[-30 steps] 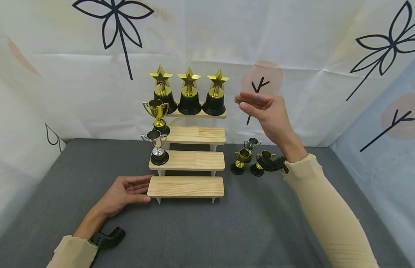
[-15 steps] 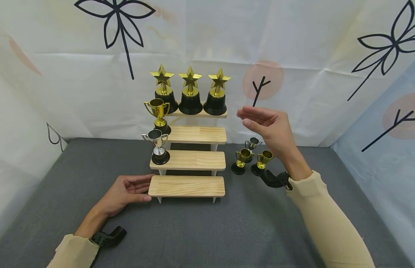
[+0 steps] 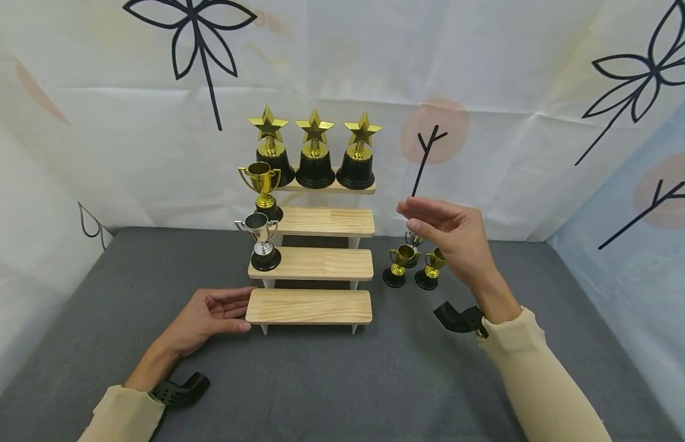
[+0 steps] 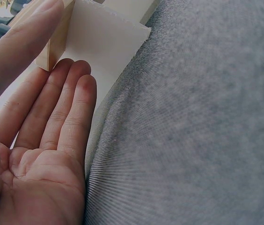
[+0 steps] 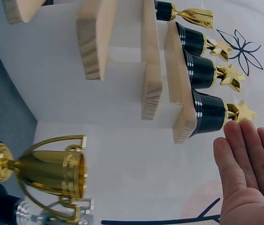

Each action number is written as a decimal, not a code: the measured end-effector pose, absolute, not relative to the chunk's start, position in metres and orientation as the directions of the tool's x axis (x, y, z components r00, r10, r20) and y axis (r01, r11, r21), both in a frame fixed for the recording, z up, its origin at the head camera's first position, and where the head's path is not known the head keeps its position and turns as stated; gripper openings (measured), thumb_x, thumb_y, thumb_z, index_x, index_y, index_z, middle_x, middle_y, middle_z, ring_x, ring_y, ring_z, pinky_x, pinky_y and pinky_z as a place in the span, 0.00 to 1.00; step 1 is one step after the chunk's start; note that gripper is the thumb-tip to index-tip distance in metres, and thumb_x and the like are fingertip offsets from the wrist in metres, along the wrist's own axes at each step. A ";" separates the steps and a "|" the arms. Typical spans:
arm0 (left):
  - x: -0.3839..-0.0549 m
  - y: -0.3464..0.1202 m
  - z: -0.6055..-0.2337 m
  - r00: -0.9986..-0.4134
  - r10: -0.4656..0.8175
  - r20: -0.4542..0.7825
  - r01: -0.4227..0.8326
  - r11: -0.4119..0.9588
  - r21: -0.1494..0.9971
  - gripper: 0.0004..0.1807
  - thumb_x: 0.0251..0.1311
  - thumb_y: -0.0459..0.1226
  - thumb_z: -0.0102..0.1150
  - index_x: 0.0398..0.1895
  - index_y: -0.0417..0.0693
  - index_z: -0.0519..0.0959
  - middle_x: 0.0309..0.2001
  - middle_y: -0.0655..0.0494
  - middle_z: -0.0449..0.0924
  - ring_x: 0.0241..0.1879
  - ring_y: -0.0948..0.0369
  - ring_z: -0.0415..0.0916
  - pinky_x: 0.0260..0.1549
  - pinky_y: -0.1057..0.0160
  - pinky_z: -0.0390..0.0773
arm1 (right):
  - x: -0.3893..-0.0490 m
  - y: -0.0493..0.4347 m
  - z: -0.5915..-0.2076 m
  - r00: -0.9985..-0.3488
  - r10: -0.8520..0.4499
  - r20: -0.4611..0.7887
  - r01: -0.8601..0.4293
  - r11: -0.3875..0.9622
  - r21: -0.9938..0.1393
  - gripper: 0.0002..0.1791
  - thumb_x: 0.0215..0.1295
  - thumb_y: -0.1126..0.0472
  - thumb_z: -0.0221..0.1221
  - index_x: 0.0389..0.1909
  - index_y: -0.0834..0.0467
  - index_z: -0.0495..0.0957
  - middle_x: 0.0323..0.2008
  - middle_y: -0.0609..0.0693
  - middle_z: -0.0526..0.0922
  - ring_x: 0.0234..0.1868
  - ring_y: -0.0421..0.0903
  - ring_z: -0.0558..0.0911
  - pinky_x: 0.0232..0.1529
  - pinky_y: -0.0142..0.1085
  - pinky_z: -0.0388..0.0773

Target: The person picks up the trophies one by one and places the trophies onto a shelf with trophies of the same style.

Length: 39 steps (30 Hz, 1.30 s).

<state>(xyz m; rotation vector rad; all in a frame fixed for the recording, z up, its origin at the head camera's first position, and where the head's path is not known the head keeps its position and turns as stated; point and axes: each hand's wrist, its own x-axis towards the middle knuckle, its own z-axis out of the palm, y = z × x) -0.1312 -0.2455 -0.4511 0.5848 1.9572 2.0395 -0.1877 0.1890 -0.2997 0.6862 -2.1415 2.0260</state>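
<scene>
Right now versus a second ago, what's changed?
The right-hand grip moved down in the head view, open and empty, toward the cups right of the stand. Nothing taken or let go. The left-hand grip stayed by the bottom step; cups and star trophies stayed put.

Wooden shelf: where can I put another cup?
On the wooden shelf, the bottom step is bare, with more room right of the silver cup and right of the gold cup. The top step is crowded with three star trophies.
</scene>
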 end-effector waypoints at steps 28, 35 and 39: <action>-0.133 -0.246 -0.452 -0.885 0.453 0.110 0.090 -0.066 0.994 0.40 0.52 0.19 0.70 0.67 0.14 0.61 0.61 0.55 0.79 0.59 0.60 0.79 0.56 0.60 0.81 | -0.157 0.208 -0.345 -0.912 -0.139 0.386 -0.376 -0.087 -0.922 0.21 0.64 0.80 0.61 0.58 0.80 0.74 0.50 0.54 0.87 0.55 0.46 0.85 0.54 0.34 0.84; -0.132 -0.246 -0.452 -0.888 0.448 0.109 0.092 -0.059 0.994 0.39 0.52 0.19 0.70 0.66 0.14 0.61 0.61 0.57 0.79 0.58 0.61 0.79 0.56 0.60 0.81 | -0.158 0.211 -0.351 -0.907 -0.147 0.395 -0.384 -0.098 -0.918 0.21 0.65 0.80 0.61 0.58 0.80 0.74 0.51 0.54 0.87 0.55 0.46 0.85 0.55 0.34 0.83; -0.132 -0.246 -0.452 -0.888 0.447 0.109 0.092 -0.060 0.994 0.39 0.52 0.19 0.70 0.66 0.14 0.61 0.61 0.58 0.79 0.58 0.61 0.79 0.56 0.60 0.81 | -0.159 0.214 -0.354 -0.909 -0.142 0.392 -0.380 -0.107 -0.919 0.20 0.65 0.80 0.60 0.58 0.81 0.73 0.51 0.56 0.86 0.55 0.47 0.85 0.56 0.35 0.83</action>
